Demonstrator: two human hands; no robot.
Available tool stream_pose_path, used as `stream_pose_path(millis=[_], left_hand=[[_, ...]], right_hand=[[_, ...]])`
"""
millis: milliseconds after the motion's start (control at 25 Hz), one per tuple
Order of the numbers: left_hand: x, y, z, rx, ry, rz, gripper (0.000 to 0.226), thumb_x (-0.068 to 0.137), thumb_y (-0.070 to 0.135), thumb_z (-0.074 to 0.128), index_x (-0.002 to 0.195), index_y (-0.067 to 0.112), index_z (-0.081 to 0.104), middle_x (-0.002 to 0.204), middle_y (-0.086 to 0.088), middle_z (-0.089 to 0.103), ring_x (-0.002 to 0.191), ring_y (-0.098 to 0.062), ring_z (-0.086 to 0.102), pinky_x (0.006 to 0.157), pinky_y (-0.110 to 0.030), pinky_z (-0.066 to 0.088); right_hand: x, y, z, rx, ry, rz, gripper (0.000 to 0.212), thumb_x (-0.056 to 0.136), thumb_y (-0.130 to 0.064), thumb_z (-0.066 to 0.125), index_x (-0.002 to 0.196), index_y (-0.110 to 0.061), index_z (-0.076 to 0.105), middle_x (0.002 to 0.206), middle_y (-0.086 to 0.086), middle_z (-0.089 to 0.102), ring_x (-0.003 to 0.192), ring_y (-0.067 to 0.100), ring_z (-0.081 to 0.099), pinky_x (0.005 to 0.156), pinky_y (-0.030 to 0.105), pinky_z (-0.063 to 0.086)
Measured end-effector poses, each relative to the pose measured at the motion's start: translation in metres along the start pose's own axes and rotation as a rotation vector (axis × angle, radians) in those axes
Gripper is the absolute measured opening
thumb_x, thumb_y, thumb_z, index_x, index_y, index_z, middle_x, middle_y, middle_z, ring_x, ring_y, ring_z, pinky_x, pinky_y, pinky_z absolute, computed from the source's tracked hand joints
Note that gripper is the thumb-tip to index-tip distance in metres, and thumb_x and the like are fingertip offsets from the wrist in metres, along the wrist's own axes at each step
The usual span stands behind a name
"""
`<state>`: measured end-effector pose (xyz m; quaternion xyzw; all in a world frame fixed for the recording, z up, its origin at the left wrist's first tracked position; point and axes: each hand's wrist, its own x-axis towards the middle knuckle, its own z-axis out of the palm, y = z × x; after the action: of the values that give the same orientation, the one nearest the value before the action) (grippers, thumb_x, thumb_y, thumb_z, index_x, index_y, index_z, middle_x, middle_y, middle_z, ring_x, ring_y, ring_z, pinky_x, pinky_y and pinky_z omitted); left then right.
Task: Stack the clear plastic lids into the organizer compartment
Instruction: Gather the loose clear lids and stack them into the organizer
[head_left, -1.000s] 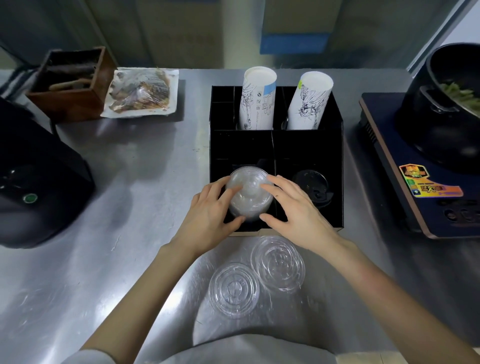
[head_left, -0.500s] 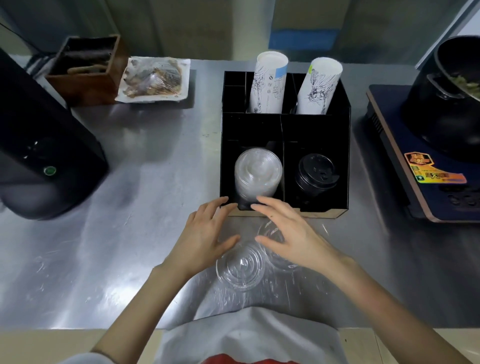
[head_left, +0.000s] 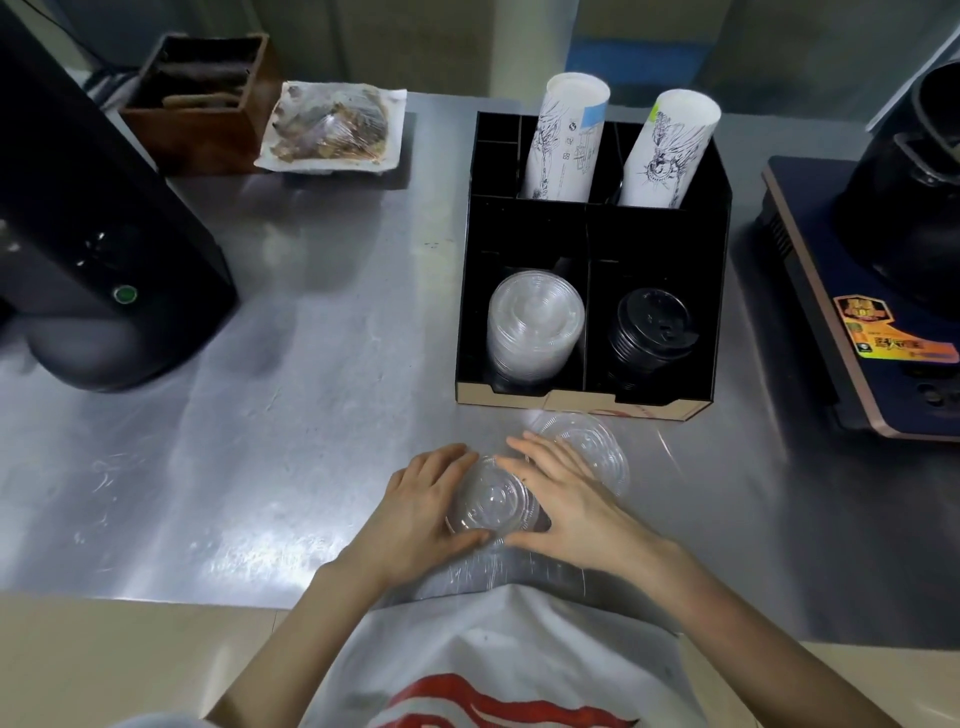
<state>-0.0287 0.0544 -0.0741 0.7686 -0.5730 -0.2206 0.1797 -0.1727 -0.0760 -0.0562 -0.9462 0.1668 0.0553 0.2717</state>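
Observation:
A black organizer (head_left: 519, 228) stands on the steel counter. Its front left compartment holds a stack of clear plastic lids (head_left: 535, 325). The front right compartment holds black lids (head_left: 652, 325). In front of the organizer, a clear lid (head_left: 491, 501) lies on the counter between my hands. My left hand (head_left: 423, 512) touches its left rim and my right hand (head_left: 569, 506) its right rim, fingers curved around it. A second clear lid (head_left: 595, 441) lies just beyond my right hand, partly hidden by it.
Two rolls of paper cups (head_left: 563, 140) stand in the organizer's back compartments. A black machine (head_left: 88, 244) sits at the left, a wooden box (head_left: 200, 98) and a wrapped food tray (head_left: 332, 127) at the back. An induction cooker (head_left: 862, 312) with a black pot (head_left: 914, 197) is at the right.
Both hands left the lid stack in the organizer compartment, drew back toward me and closed around the loose clear lid on the counter.

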Motion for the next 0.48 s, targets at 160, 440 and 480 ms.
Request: stream_pose_path(millis=[160, 440, 480], left_hand=[[-0.0044, -0.0041, 0.0065, 0.064, -0.009, 0.036, 0.085, 0.062, 0.064, 0.050, 0.126, 0.008, 0.039, 0.127, -0.017, 0.051, 0.113, -0.024, 0.035, 0.087, -0.047, 0.041], [-0.0030, -0.0069, 0.0062, 0.085, -0.017, 0.057, 0.082, 0.061, 0.058, 0.046, 0.127, 0.009, 0.039, 0.130, -0.015, 0.049, 0.113, -0.026, 0.036, 0.091, -0.046, 0.038], [-0.0027, -0.0075, 0.0061, 0.086, -0.018, 0.057, 0.081, 0.061, 0.057, 0.046, 0.127, 0.009, 0.040, 0.129, -0.014, 0.050, 0.112, -0.025, 0.036, 0.091, -0.046, 0.039]], right_hand=[[-0.0007, 0.0008, 0.0052, -0.044, -0.056, -0.005, 0.082, 0.074, -0.042, 0.066, 0.139, -0.021, 0.020, 0.152, 0.005, 0.014, 0.140, 0.016, -0.002, 0.109, 0.028, -0.013], [0.0010, 0.0025, 0.0079, -0.077, -0.060, 0.001, 0.080, 0.076, -0.033, 0.066, 0.139, -0.019, 0.019, 0.152, 0.004, 0.015, 0.141, 0.016, -0.002, 0.109, 0.028, -0.014], [0.0012, 0.0025, 0.0079, -0.077, -0.059, 0.000, 0.079, 0.076, -0.033, 0.066, 0.139, -0.019, 0.019, 0.152, 0.004, 0.015, 0.141, 0.015, -0.002, 0.109, 0.028, -0.015]])
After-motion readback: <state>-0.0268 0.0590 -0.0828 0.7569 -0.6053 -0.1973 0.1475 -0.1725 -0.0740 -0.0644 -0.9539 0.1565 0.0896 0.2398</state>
